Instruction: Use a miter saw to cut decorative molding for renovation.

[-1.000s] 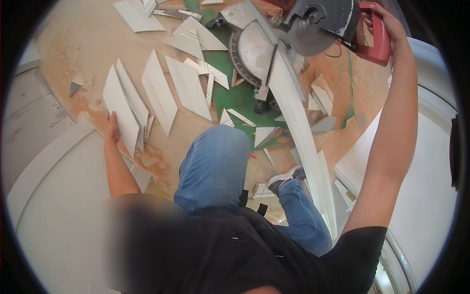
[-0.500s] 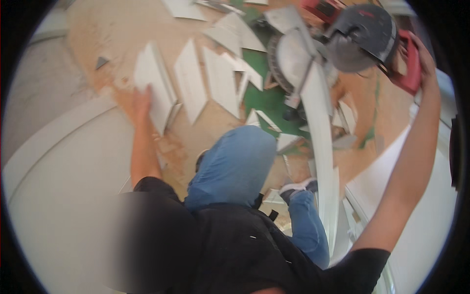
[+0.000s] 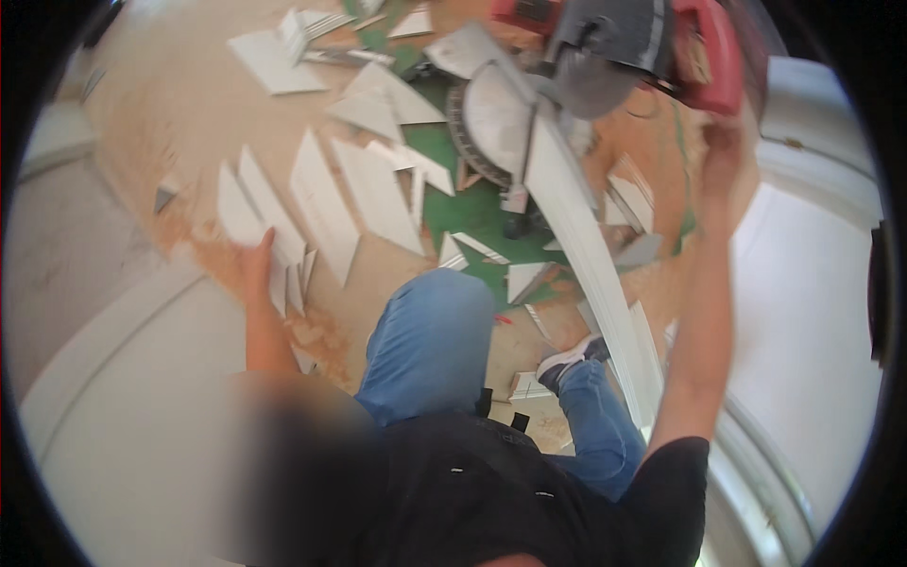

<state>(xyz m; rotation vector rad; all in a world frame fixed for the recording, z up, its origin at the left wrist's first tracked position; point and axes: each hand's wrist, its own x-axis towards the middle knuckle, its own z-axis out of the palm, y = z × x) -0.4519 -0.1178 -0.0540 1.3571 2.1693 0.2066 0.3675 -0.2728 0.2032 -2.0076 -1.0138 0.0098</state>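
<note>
The left hand (image 3: 253, 260) lies flat with fingers spread on a row of white offcuts (image 3: 321, 203) on the floor, and the arm runs straight down to it, so it seems to prop the crouched body as much as to hold the pieces. The offcuts lie side by side with their slanted ends in line, like pieces laid out in order as they came off the saw.

The right hand (image 3: 723, 151) reaches up to the red handle (image 3: 704, 61) of the miter saw (image 3: 605, 57). It looks closed on the handle, but blur hides the fingers, so I cannot tell the grip for certain. The saw head sits raised above its round table (image 3: 496, 123).

A long white moulding (image 3: 586, 246) runs from the saw table down past the right knee, its near end beside the shoe (image 3: 567, 364). It lies across the table, probably set there for cutting. A green mat (image 3: 472, 208) shows under the saw, and sawdust (image 3: 312, 326) covers the floor (image 3: 161, 123) around it. More white scraps (image 3: 274, 61) are scattered beyond the saw, well apart from the ordered row. Wide white panels (image 3: 123, 406) lie at the left and right.
</note>
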